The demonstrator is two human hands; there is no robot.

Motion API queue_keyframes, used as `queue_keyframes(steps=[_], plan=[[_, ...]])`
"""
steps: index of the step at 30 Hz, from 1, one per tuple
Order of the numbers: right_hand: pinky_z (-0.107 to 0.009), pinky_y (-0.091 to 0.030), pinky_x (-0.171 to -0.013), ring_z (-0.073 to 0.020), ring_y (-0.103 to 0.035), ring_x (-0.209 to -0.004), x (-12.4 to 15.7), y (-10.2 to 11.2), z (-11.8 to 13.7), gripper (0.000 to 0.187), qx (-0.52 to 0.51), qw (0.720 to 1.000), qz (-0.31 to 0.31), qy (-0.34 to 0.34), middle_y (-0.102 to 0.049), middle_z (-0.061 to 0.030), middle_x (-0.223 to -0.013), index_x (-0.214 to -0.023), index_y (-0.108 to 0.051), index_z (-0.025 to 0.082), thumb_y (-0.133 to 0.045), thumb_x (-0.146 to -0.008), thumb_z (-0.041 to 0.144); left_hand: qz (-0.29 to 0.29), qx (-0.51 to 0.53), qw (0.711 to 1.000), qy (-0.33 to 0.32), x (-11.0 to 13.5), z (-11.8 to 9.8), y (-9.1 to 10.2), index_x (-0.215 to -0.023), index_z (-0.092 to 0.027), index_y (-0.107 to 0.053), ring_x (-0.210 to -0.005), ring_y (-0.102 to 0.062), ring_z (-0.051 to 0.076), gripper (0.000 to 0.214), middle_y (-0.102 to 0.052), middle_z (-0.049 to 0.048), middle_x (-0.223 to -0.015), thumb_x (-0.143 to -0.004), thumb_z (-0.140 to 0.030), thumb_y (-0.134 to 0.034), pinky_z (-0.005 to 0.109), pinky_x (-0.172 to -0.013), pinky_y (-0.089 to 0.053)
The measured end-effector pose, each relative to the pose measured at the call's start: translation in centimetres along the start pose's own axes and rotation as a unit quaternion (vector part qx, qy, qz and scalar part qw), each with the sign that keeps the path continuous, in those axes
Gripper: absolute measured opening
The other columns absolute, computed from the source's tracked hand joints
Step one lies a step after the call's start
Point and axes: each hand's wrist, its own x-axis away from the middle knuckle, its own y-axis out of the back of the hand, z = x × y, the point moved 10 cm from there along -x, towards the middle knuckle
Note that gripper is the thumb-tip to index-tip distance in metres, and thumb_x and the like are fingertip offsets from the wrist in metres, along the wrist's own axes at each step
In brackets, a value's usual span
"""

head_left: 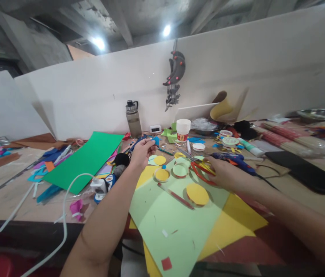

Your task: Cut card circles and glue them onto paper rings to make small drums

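My left hand (143,151) is raised over the table with its fingers pinched on a small blue paper piece (156,141). My right hand (221,171) rests on the light green sheet (176,221) and is closed on red-handled scissors (199,169). Between the hands lie a yellow paper disc (197,193), two round rings with yellow and green centres (161,174) (180,169) and a red pencil (176,197). A yellow sheet (237,221) lies under the green one.
A dark green sheet (83,161) lies at the left. A water bottle (133,119), a white cup (183,130), a blue glue gun (236,159), tape rolls and paper scraps crowd the back. A white board wall (237,69) stands behind. A white cable (64,215) hangs off the front edge.
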Motion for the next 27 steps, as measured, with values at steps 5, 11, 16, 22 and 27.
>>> queue_keyframes(steps=[5,11,16,22,27], plan=[[-0.030,-0.044,-0.063,-0.0276,-0.067,-0.080,-0.3,0.4,-0.6,0.063,-0.057,0.998,-0.010,-0.018,-0.071,-0.0143,-0.090,-0.137,-0.045,0.012,-0.063,-0.077,0.026,0.001,-0.004,1.000,0.008,0.0,0.4,-0.1,-0.076,-0.016,-0.057,-0.056,-0.062,0.010,0.023,-0.064,-0.0009,-0.060,-0.066,-0.019,-0.078,0.019,-0.054,-0.044],[-0.033,-0.047,-0.063,-0.0250,-0.065,-0.074,-1.2,3.1,0.7,0.057,-0.116,0.986,-0.109,0.042,-0.070,-0.0087,-0.086,-0.135,-0.049,0.018,-0.056,-0.079,0.027,0.014,-0.004,1.000,0.016,0.3,0.6,-0.6,-0.077,-0.015,-0.058,-0.058,-0.064,0.010,0.023,-0.066,0.0006,-0.064,-0.066,-0.019,-0.078,0.019,-0.054,-0.045],[-0.043,-0.050,-0.092,-0.0297,-0.057,-0.117,-0.5,5.9,6.1,0.072,-0.251,0.935,-0.181,0.172,-0.058,-0.0137,-0.131,-0.144,-0.035,0.022,-0.057,-0.076,0.023,0.015,0.017,1.000,0.020,0.6,0.6,-0.8,-0.072,-0.014,-0.058,-0.056,-0.062,0.009,0.022,-0.064,-0.0007,-0.061,-0.063,-0.018,-0.078,0.020,-0.054,-0.045],[-0.033,-0.057,-0.064,-0.0191,-0.061,-0.075,-0.3,5.0,8.3,0.062,-0.459,0.864,-0.150,0.142,-0.058,-0.0027,-0.089,-0.135,-0.040,0.020,-0.061,-0.079,0.035,0.048,0.046,0.998,0.010,0.9,0.5,-1.8,-0.073,-0.015,-0.057,-0.058,-0.062,0.009,0.022,-0.063,-0.0013,-0.062,-0.065,-0.018,-0.077,0.019,-0.056,-0.047],[-0.035,-0.055,-0.072,-0.0199,-0.061,-0.079,-0.8,3.2,6.3,0.058,-0.433,0.883,-0.120,0.135,-0.058,-0.0028,-0.090,-0.137,-0.044,0.023,-0.060,-0.085,0.046,0.073,0.080,0.994,0.016,1.4,0.6,-2.8,-0.075,-0.014,-0.058,-0.057,-0.062,0.008,0.021,-0.063,-0.0009,-0.063,-0.067,-0.016,-0.076,0.018,-0.054,-0.047]])
